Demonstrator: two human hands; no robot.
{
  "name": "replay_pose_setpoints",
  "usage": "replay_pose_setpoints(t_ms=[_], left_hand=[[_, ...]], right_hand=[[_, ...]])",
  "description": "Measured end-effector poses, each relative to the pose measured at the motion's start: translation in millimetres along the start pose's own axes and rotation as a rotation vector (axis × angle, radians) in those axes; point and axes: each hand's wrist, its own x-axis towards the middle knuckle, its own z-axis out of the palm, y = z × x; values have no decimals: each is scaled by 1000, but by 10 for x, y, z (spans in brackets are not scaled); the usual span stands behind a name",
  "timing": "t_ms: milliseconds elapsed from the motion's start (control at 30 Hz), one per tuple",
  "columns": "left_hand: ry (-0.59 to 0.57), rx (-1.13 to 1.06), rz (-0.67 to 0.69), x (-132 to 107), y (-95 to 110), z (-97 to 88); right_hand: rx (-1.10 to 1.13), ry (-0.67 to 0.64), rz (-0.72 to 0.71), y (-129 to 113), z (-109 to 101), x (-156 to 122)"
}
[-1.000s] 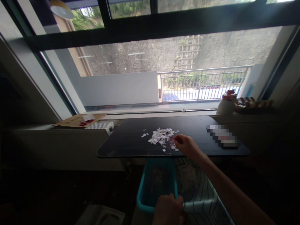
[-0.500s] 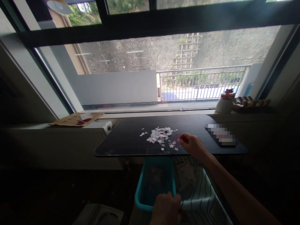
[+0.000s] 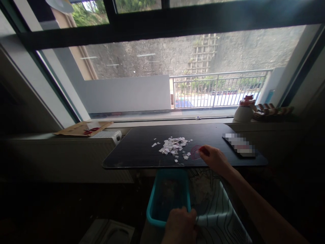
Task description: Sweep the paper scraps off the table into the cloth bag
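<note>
My right hand (image 3: 213,156) is closed, pinching a thin see-through pink plastic piece (image 3: 195,152) with a curved outline; its exact kind is unclear. The piece is at the black tabletop (image 3: 137,149), just right of a loose heap of small white paper scraps (image 3: 174,145). A few scraps lie apart from the heap, toward the front edge. Below the table, my left hand (image 3: 180,223) grips the near right rim of a teal plastic tub (image 3: 149,210). Something pale, hard to make out, lies at the tub's bottom.
A dark flat object (image 3: 238,145), partly blurred out, lies on the table's right. Behind the tub's right side stands a lined pale container (image 3: 215,220). Red-handled scissors (image 3: 91,130) rest on brown paper (image 3: 73,129) at the left. A white jug (image 3: 242,113) stands on the sill.
My right hand has shifted slightly right with the pink piece, away from the heap. A scrap near the table's front edge no longer shows. My left hand stays on the tub rim.
</note>
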Motion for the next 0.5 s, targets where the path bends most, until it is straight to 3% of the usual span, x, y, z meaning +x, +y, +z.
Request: replay_pose_setpoints(t_ms=[200,333,500], left_hand=[[11,-3,2,-5,6,4],[6,-2,-7,-25,24,-1],[15,-34,5,-17,12,9]], right_hand=[[221,-45,-98,-212,202,22],[240,-71,-138,-322,378,56],[247,-84,-129,-323,421,72]])
